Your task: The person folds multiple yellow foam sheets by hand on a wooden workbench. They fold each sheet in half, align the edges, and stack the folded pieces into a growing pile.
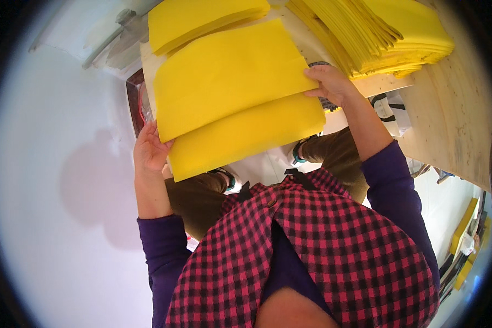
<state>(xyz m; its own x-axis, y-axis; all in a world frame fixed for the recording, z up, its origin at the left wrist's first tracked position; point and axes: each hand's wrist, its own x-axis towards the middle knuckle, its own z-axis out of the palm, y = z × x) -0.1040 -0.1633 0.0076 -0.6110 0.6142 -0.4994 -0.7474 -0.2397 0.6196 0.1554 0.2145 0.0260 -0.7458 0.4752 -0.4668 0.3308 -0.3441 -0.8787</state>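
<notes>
A yellow fabric-like sheet (232, 76) is stretched between my two hands, its near edge lying over a second yellow layer (246, 131) that hangs toward my lap. My left hand (151, 147) pinches the near left corner, thumb and fingers closed on it. At the near right corner, my right hand (329, 86) grips the sheet's edge between thumb and fingers. Whether the two layers are one folded piece or separate pieces, I cannot tell. The far part of the sheet rests toward the wooden table.
A stack of yellow sheets (202, 22) lies at the far left of the table. Folded yellow pieces (399, 41) are heaped at the far right on the wooden tabletop (448, 115). A white wall (54, 164) stands close on my left. More yellow items (464, 227) sit low at the right.
</notes>
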